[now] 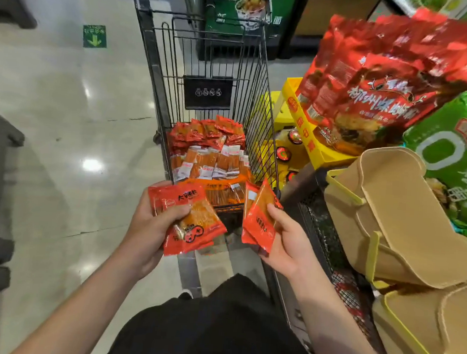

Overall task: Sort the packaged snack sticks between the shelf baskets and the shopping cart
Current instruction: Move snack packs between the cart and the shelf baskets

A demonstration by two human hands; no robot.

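My left hand [151,226] grips a stack of red-orange snack stick packets [193,223], thumb across the top one. My right hand [286,241] holds two or three similar red packets [259,220], fanned upright. Both hands hover over the near end of the black wire shopping cart [152,49]. Inside the cart lie several more packets: small red ones [208,132] at the far side, clear-and-orange sticks [214,161] in the middle, and orange bundles [223,192] nearest me. A black mesh shelf basket [322,232] stands just right of my right hand.
Tan cardboard boxes [400,221] sit on the shelf at right. Behind them are big red noodle bags [377,84], a green bag [454,159] and a yellow display tray [302,126]. Shiny floor [63,137] spreads left of the cart; dark fixtures line the left edge.
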